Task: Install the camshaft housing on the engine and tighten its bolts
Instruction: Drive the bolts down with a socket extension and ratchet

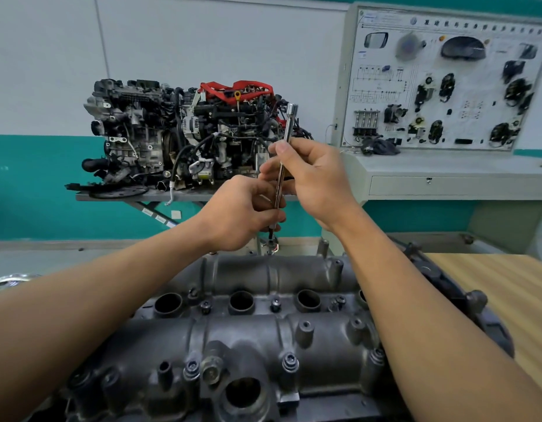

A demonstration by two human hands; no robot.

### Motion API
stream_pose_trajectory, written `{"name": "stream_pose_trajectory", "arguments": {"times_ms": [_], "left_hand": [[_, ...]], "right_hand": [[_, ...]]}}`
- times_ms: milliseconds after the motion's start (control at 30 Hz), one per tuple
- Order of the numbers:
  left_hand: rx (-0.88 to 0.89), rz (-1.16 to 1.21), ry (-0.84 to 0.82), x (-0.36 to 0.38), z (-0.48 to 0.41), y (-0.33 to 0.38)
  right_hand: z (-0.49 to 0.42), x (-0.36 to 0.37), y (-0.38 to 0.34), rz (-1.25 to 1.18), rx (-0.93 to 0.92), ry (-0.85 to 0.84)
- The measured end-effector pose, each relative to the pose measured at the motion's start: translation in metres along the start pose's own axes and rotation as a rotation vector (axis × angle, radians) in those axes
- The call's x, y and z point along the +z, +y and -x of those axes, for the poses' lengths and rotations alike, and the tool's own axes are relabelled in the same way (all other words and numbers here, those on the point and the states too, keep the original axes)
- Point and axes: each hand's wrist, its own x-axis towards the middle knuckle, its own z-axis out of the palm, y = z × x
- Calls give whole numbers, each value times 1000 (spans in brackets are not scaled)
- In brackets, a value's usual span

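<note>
The camshaft housing (263, 330) sits on the engine directly below the forearms, its long axis running left to right across the view. At its far edge, just beyond the hands, stands the bolt (271, 246) being worked. The extension bar (286, 132) rises from that bolt almost upright, its top leaning slightly right. The left hand (242, 211) curls round the bar's lower end and is the nearer of the 2 to the bolt. The right hand (315, 178) pinches the shaft higher up. Turning likely depends on keeping the bar in line with the bolt.
</note>
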Motion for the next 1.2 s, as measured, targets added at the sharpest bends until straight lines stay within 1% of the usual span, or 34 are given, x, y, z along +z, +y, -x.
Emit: {"name": "stream_pose_trajectory", "arguments": {"times_ms": [100,200,333,467,500,567,633,667,733,833,900,967,1100,1133,1200], "left_hand": [[-15,31,-1,-1,-1,-3],[-19,43,-5,1,0,-4],[-6,-18,-17,5,2,-3],[-8,-55,1,3,4,-2],[-12,-54,4,3,5,-2],[-13,-59,-1,3,6,-2],[-16,-45,-13,6,8,-1],[-23,-26,-17,7,8,-1],[-33,1,-19,8,8,0],[-31,10,-23,7,8,1],[-35,2,-21,7,8,1],[-35,-7,-16,8,7,0],[-25,-4,-6,9,7,-1],[-23,-6,-3,10,7,-1],[-19,-18,4,10,7,-2]], "right_hand": [[-2,2,1,26,-3,-16],[-2,1,2,30,32,-33],[-1,-4,0,-111,119,-67],[0,-7,0,-199,144,-127],[0,-6,0,-187,136,-111],[0,-4,1,-122,95,8],[-3,-2,3,2,56,151],[-3,-1,4,61,50,173],[-2,-1,5,77,79,113],[0,-7,0,-67,166,-45],[0,-12,-4,-142,187,-93],[0,-11,-5,-97,161,-55],[-2,3,-3,88,67,148],[-2,4,-2,112,79,157],[-3,1,-1,76,154,89]]}}
